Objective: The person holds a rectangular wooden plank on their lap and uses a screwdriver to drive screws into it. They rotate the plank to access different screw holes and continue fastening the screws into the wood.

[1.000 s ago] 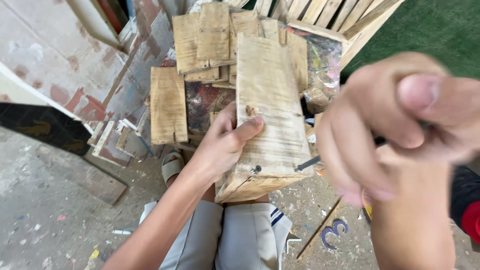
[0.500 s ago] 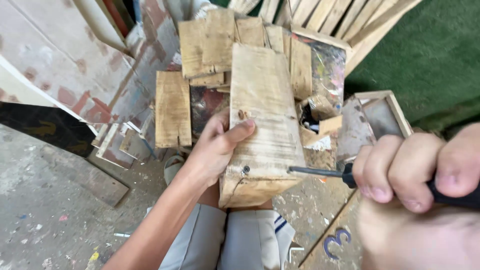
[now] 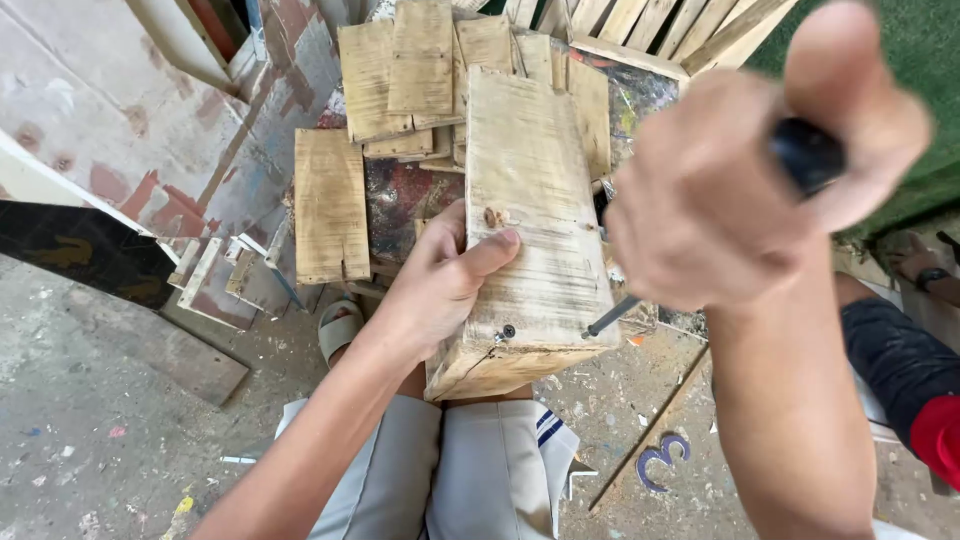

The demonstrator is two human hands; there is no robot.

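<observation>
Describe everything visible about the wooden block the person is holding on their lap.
The wooden block is a pale, weathered, rough-sawn plank piece with dark grain lines and a knot near the left hand's thumb. A screw sits near its near edge. It rests tilted on the person's knees, gripped along its left side. The tool tip held by the right hand meets its right near corner.

One wooden block (image 3: pixel 528 230), with one screw (image 3: pixel 508 331) in its near end; one screwdriver (image 3: pixel 700 240); two bare hands, the left hand (image 3: pixel 440 285) on the block and the right hand (image 3: pixel 745 180) round the tool's dark handle. About six flat wooden boards lying beyond the block, one single board (image 3: pixel 330 205) set apart at the left; exact count of the stacked ones hard to tell. One sandal (image 3: pixel 338 330); one thin stick (image 3: pixel 650 428); one blue curled piece (image 3: pixel 662 458) on the ground.
</observation>
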